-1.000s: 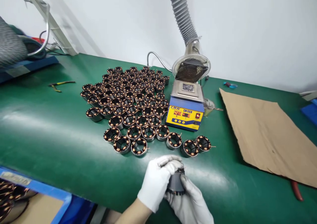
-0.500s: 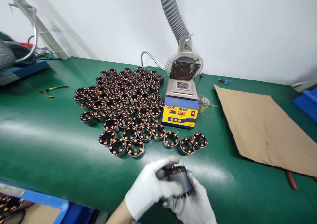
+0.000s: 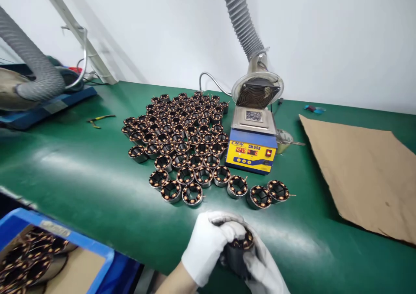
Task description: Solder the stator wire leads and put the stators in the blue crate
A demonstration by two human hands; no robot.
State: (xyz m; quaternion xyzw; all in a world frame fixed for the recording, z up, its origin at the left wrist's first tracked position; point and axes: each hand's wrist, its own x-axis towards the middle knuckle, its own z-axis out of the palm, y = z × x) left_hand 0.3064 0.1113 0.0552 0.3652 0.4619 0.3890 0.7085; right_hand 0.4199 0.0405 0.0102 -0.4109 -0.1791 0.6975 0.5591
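Both white-gloved hands hold one motor stator [image 3: 236, 259], a dark cylinder with copper coils at its upper rim, over the front of the bench. My left hand [image 3: 206, 244] is closed on it from the left, its thumb and fingers bent over the top rim. Wrapped round the right side and lower wall is my right hand [image 3: 265, 266]. The gloves hide part of the stator. Just beyond the hands stand more stators [image 3: 260, 197], coils facing up, part of a large group reaching to the back of the bench.
A blue-and-yellow solder pot [image 3: 248, 155] stands under an exhaust hood [image 3: 258, 88]. Right of it are a small cup [image 3: 283, 143] and a cardboard sheet [image 3: 360, 172]. Pliers [image 3: 99, 120] lie at left. A blue bin [image 3: 97, 259] with stators is at lower left.
The view has swung left, showing more of the blue bin. The held stator has turned so its coils show more, and my left fingers have come over its top rim.
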